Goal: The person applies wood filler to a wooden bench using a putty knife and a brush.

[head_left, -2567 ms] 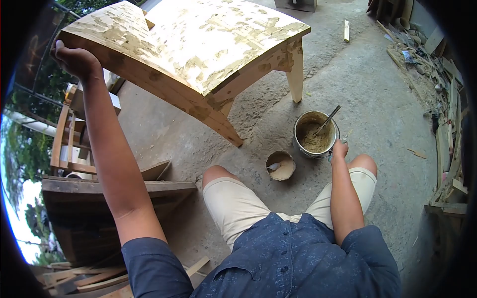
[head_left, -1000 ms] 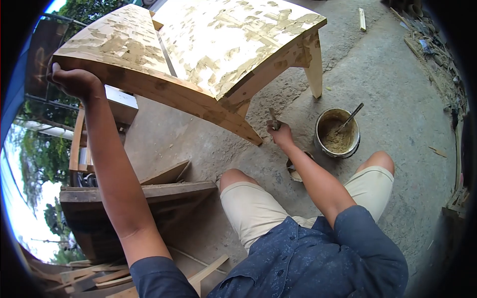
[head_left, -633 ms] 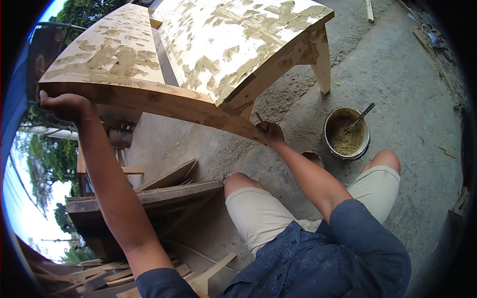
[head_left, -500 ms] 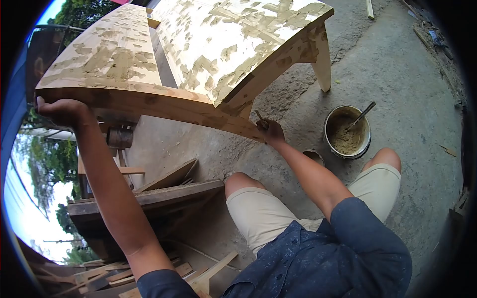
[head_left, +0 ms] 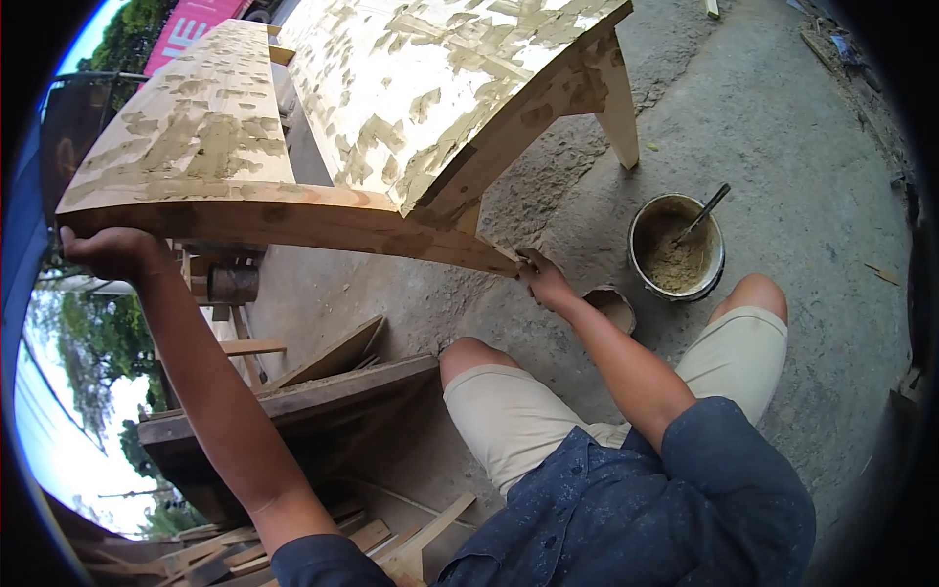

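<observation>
A pale wooden table (head_left: pixel 196 147), tilted on its side, is smeared with patches of brown filler. My left hand (head_left: pixel 115 252) is wrapped round its near left corner from below, thumb at the outer edge. On the right, my right hand (head_left: pixel 543 278) is closed at the tapered end of the near leg (head_left: pixel 460 247), fingertips at its tip. Right of that hand stands a metal pot (head_left: pixel 721 256) of brown filler paste, a metal-handled tool (head_left: pixel 712 203) leaning in it. A smaller round container (head_left: pixel 614 309) sits just below my right wrist.
Another table leg (head_left: pixel 616 117) rests on the rough concrete floor (head_left: pixel 812 274). At lower left lies a thick dark board (head_left: pixel 293 389), with scrap wood (head_left: pixel 215 558) beneath it. A pink banner (head_left: pixel 191 37) hangs behind.
The table shifts slightly left and down in view with my left hand. A thin stick-like thing that showed at my right hand is no longer visible, and those fingers now close at the leg's tip.
</observation>
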`<state>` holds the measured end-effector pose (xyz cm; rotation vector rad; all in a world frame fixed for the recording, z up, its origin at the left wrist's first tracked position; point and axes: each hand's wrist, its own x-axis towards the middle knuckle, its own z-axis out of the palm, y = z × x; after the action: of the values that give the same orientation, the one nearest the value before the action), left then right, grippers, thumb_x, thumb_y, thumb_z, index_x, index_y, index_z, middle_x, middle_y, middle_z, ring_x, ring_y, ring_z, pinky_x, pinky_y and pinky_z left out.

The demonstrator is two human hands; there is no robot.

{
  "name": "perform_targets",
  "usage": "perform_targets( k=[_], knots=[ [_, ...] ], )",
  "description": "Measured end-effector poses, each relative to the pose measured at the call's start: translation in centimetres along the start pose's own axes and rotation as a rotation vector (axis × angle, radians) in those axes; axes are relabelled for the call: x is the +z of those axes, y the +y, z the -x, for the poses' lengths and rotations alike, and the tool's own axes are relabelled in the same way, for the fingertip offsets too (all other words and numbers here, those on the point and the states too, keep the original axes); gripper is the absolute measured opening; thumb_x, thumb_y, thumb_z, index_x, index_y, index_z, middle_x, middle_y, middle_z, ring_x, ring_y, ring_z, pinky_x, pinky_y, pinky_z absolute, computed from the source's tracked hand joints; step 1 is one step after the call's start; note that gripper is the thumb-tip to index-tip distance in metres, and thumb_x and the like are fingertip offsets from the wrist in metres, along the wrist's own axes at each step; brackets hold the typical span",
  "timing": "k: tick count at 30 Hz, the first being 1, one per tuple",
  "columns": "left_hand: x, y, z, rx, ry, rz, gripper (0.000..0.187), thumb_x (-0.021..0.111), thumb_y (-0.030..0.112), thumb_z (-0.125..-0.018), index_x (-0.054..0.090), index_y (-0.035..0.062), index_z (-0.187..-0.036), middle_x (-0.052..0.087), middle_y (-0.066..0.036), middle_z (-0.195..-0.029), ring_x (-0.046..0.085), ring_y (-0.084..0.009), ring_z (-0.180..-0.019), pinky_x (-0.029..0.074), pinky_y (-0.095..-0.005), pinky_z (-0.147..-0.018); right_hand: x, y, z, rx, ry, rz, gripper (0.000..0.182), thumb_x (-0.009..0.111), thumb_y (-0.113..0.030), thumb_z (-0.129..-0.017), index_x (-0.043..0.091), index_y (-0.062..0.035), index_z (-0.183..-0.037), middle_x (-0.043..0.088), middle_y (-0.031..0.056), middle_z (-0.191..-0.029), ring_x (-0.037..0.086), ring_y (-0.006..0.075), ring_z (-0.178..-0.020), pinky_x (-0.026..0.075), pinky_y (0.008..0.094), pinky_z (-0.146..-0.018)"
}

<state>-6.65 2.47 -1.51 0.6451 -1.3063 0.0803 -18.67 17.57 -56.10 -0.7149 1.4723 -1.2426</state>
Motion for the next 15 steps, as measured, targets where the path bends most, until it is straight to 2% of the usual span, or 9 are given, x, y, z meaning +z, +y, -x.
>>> perform_targets(
  k=[2, 3, 5, 12, 14, 15],
  knots=[
    [0.1, -0.2, -0.1, 0.019, 0.004, 0.059, 0.062, 0.036, 0.042, -0.096, 0.052, -0.0061, -0.131, 0.051, -0.025, -0.136, 0.056, -0.0365, -0.122, 0.048, -0.0462, -0.105, -1.3, -2.4, 1.7, 0.077, -0.194, -0.121, 0.044, 0.056, -0.026, -0.099, 0.050, -0.0063, -0.138, 0.067, 0.0124, -0.094, 0.065, 0.0192, -0.068, 0.052, 0.0352, -0.062],
    [0.2, 0.0, 0.1, 0.001, 0.001, 0.084, 0.062, 0.037, 0.042, -0.095, 0.053, -0.0073, -0.129, 0.053, -0.025, -0.134, 0.056, -0.0362, -0.121, 0.048, -0.0458, -0.104, -1.1, -2.1, 1.6, 0.079, -0.192, -0.124, 0.044, 0.056, -0.026, -0.099, 0.050, -0.0063, -0.138, 0.067, 0.0124, -0.094, 0.065, 0.0192, -0.068, 0.052, 0.0352, -0.062],
    [0.3, 0.3, 0.4, -0.006, 0.033, 0.042, 0.062, 0.037, 0.043, -0.095, 0.053, -0.0076, -0.128, 0.053, -0.025, -0.133, 0.057, -0.0361, -0.120, 0.049, -0.0454, -0.103, -0.7, -1.5, 1.1, -0.021, -0.151, -0.191, 0.045, 0.058, -0.026, -0.099, 0.052, -0.0051, -0.139, 0.064, 0.0077, -0.080, 0.053, 0.0116, -0.052, 0.046, 0.0320, -0.049],
    [0.4, 0.9, 0.8, -0.014, 0.045, 0.015, 0.063, 0.037, 0.044, -0.095, 0.054, -0.0085, -0.127, 0.053, -0.026, -0.133, 0.057, -0.0367, -0.119, 0.048, -0.0458, -0.104, -2.3, -2.2, -0.7, -0.011, -0.267, -0.015, 0.042, 0.059, -0.024, -0.098, 0.057, -0.0056, -0.136, 0.066, 0.0079, -0.082, 0.054, 0.0126, -0.054, 0.045, 0.0322, -0.051],
    [0.2, 0.3, 0.5, -0.003, 0.044, 0.000, 0.063, 0.037, 0.044, -0.095, 0.053, -0.0082, -0.127, 0.053, -0.026, -0.133, 0.057, -0.0369, -0.119, 0.048, -0.0462, -0.104, -4.2, -1.9, -1.5, -0.080, -0.430, 0.158, 0.042, 0.058, -0.022, -0.098, 0.057, -0.0096, -0.138, 0.063, 0.0058, -0.078, 0.051, 0.0109, -0.054, 0.045, 0.0296, -0.049],
    [0.2, 0.3, 0.4, 0.011, 0.044, -0.019, 0.063, 0.036, 0.043, -0.095, 0.053, -0.0078, -0.128, 0.052, -0.026, -0.134, 0.057, -0.0371, -0.120, 0.048, -0.0466, -0.105, -4.3, -2.1, -1.4, -0.080, -0.427, 0.160, 0.042, 0.058, -0.022, -0.098, 0.057, -0.0096, -0.138, 0.063, 0.0058, -0.078, 0.051, 0.0109, -0.054, 0.045, 0.0296, -0.049]
  ],
)
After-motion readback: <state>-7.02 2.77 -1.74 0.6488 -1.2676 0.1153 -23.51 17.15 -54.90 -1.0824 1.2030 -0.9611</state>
